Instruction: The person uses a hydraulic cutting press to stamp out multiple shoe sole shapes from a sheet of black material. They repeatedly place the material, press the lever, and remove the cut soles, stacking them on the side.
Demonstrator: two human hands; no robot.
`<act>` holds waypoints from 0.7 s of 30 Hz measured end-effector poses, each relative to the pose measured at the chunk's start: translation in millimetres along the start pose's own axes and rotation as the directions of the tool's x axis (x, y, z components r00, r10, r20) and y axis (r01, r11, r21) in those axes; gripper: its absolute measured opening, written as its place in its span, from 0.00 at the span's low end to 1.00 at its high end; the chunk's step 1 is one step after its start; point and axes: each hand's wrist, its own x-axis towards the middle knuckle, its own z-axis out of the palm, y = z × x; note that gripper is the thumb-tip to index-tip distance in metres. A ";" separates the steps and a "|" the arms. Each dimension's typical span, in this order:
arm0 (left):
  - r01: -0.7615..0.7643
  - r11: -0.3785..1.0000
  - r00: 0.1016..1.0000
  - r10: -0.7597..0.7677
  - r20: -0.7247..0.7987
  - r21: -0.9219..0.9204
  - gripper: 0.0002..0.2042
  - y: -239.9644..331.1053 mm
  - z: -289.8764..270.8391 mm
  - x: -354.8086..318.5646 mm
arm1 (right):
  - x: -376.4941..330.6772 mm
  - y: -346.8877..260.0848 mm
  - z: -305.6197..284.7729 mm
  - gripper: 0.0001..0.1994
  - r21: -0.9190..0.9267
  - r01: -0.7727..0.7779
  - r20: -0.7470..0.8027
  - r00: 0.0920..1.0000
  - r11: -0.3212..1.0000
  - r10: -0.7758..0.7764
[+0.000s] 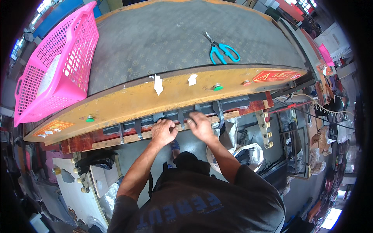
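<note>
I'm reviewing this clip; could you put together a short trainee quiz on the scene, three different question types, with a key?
1. Short answer: What tool lies on the grey patterned surface?

2. True or false: The left hand and the right hand are both at the pale wooden strip below the yellow panel.

3. Multiple choice: How many green buttons show on the yellow panel?
A) One
B) Two
C) Four

Key:
1. Scissors with teal handles.
2. True.
3. B: one toward the picture's left, one right of the middle.
</note>
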 end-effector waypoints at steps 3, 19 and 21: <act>-0.010 0.986 0.999 0.018 -0.047 0.168 0.14 9.3 1.8 -0.2 | -7.5 6.2 18.5 0.12 -0.203 0.169 0.042 0.986 0.965 -0.164; -0.070 0.990 0.998 0.070 0.005 0.119 0.14 31.2 22.4 -59.8 | -57.7 -28.9 -20.6 0.13 -0.198 -0.053 0.320 0.940 0.979 0.115; -0.045 0.997 0.999 0.047 0.023 -0.064 0.13 33.1 24.2 -78.5 | -48.8 -29.8 -47.9 0.20 -0.175 -0.217 0.370 0.889 0.960 0.268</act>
